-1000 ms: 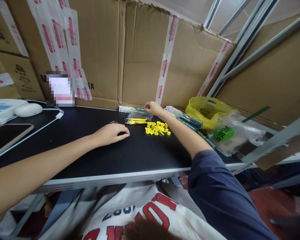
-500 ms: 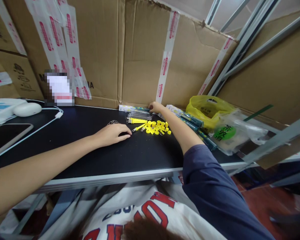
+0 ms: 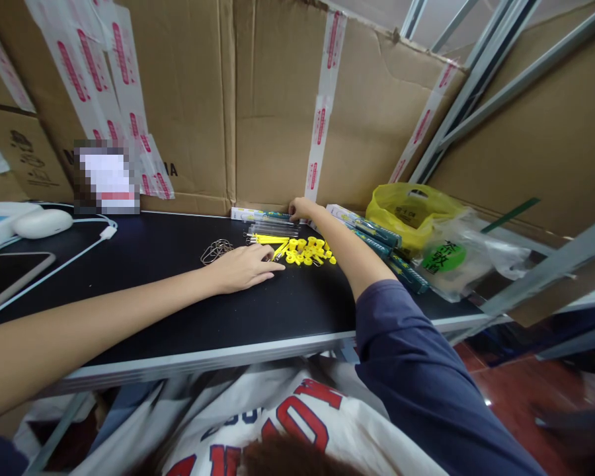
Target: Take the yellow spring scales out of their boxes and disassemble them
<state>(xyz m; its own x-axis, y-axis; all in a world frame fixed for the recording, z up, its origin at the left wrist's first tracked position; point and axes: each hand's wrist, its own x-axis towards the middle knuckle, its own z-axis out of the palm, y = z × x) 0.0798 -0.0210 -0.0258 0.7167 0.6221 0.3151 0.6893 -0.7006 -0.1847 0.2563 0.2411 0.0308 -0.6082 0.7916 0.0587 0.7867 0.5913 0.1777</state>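
My left hand (image 3: 248, 267) rests low over the black tabletop, thumb stretched out apart from the fingers. Its fingertips reach the end of a yellow stick with a metal tip (image 3: 279, 252); I cannot tell whether they touch it. Several similar yellow sticks (image 3: 270, 239) lie just behind, below a row of clear tubes (image 3: 275, 229). A pile of small yellow plastic parts (image 3: 307, 251) sits to the right. Farther back, my right hand (image 3: 303, 208) is closed at the right end of a slim printed box (image 3: 258, 215); what its fingers hold is hidden.
A tangle of thin metal wire loops (image 3: 217, 250) lies left of the left hand. Slim printed boxes (image 3: 371, 228), a yellow bag (image 3: 406, 215) and a clear bag (image 3: 449, 264) are at right. Cardboard (image 3: 272, 106) walls the back. A phone (image 3: 14, 281) and cable lie left.
My left hand has moved right, up to the yellow sticks, uncovering the wire loops. My right hand stays at the back by the slim box. The view has shifted slightly.
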